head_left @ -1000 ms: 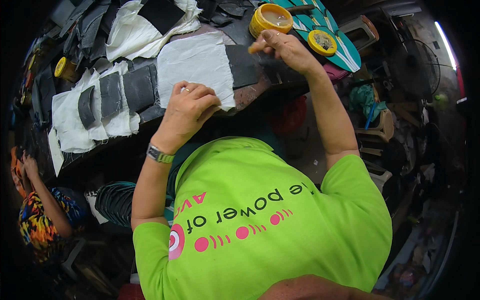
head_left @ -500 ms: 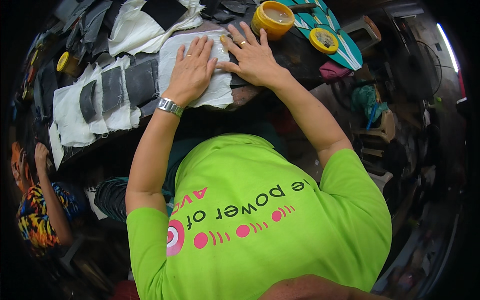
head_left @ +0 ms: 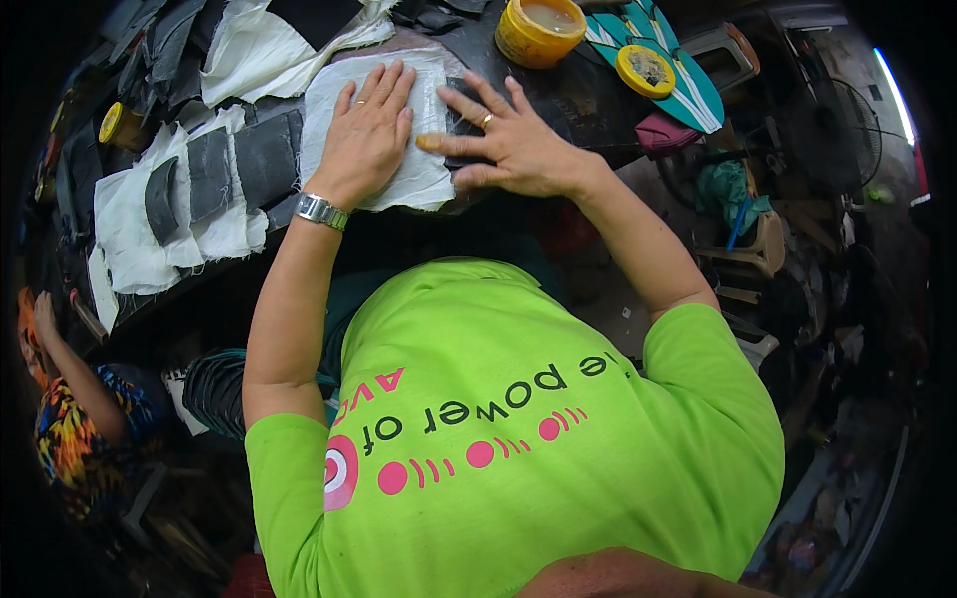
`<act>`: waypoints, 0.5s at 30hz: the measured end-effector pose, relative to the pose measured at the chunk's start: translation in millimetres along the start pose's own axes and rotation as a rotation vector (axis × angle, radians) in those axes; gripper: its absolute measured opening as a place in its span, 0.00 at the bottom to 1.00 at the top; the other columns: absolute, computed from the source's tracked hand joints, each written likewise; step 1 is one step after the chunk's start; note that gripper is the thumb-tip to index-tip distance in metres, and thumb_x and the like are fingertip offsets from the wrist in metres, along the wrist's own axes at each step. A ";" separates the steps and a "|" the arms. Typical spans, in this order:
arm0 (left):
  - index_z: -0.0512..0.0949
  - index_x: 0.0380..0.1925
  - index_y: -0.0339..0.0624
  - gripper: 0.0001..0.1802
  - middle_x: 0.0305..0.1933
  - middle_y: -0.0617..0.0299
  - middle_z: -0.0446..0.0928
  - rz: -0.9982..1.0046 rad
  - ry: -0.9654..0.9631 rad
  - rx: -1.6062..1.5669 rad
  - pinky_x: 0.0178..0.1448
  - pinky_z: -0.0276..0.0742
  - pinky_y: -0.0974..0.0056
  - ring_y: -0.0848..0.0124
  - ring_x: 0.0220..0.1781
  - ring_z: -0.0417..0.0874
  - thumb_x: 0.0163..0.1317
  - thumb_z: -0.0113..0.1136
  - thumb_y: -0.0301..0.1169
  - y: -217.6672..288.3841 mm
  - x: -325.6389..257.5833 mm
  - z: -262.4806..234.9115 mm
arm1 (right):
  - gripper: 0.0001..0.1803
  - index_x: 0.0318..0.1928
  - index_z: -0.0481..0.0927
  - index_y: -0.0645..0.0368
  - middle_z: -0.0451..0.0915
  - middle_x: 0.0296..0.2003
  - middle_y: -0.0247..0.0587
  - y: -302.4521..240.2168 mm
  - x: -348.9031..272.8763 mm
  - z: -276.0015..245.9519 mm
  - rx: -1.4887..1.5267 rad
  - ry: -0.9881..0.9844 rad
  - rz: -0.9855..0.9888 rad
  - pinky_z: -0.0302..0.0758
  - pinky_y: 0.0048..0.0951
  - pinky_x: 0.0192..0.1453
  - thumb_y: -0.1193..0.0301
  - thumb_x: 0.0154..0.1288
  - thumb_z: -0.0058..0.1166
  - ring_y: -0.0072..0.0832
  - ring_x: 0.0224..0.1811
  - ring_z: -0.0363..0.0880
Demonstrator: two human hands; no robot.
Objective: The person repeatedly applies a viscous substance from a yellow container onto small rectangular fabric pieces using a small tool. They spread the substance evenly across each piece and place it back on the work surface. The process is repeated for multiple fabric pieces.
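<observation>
My left hand lies flat on a white cloth piece on the dark work table, its fingers close together and pointing away from me. It holds nothing. At the cloth's right edge, my right hand has its fingers spread, with the yellow-smeared index finger over the cloth. A dark strip shows beside that edge, partly hidden by my right fingers. To the left, black patches lie on frayed white cloths. Beyond my right hand stands a yellow tub holding a pale substance.
A smeared yellow lid rests on teal sole-shaped pieces at the far right, near a maroon bundle. Dark scraps and a small yellow jar are far left. Another person is at lower left.
My right hand has shifted nearer to me, and its index finger now reaches left across the cloth's edge. My left hand stays flat on the cloth. The view has turned slightly.
</observation>
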State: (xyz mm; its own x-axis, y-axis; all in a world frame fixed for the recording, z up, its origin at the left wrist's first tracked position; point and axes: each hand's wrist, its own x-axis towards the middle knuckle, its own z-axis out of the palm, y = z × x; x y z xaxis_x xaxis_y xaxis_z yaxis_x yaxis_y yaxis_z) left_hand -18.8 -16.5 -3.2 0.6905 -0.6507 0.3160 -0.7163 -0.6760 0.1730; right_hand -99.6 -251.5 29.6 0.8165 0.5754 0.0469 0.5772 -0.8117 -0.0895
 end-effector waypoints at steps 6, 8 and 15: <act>0.64 0.73 0.42 0.32 0.78 0.52 0.62 0.026 0.055 0.026 0.81 0.47 0.48 0.58 0.81 0.59 0.76 0.44 0.47 0.2 0.9 -0.2 | 0.37 0.55 0.88 0.36 0.59 0.77 0.42 8.3 -6.1 -17.5 0.732 0.116 -0.037 0.39 0.60 0.81 0.35 0.77 0.24 0.49 0.81 0.45; 0.64 0.73 0.41 0.34 0.78 0.51 0.62 0.027 0.062 0.032 0.81 0.47 0.48 0.58 0.80 0.59 0.75 0.46 0.50 1.3 0.3 0.1 | 0.38 0.56 0.88 0.42 0.62 0.75 0.49 18.8 0.4 -14.8 0.754 0.384 0.099 0.48 0.53 0.80 0.36 0.77 0.25 0.49 0.79 0.51; 0.64 0.74 0.54 0.33 0.79 0.55 0.61 -0.002 0.032 0.013 0.81 0.47 0.47 0.57 0.81 0.57 0.73 0.50 0.51 3.3 -0.1 -1.4 | 0.33 0.75 0.64 0.27 0.53 0.80 0.36 32.6 14.6 11.0 -0.206 0.182 0.220 0.47 0.58 0.78 0.38 0.75 0.38 0.45 0.83 0.41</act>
State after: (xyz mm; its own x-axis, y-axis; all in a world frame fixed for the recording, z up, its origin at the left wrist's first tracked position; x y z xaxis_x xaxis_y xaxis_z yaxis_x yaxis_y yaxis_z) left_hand -21.3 -18.2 -1.3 0.6882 -0.6383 0.3450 -0.7134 -0.6820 0.1612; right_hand -69.0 -268.4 16.4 0.9000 0.3723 0.2268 0.3627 -0.9281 0.0845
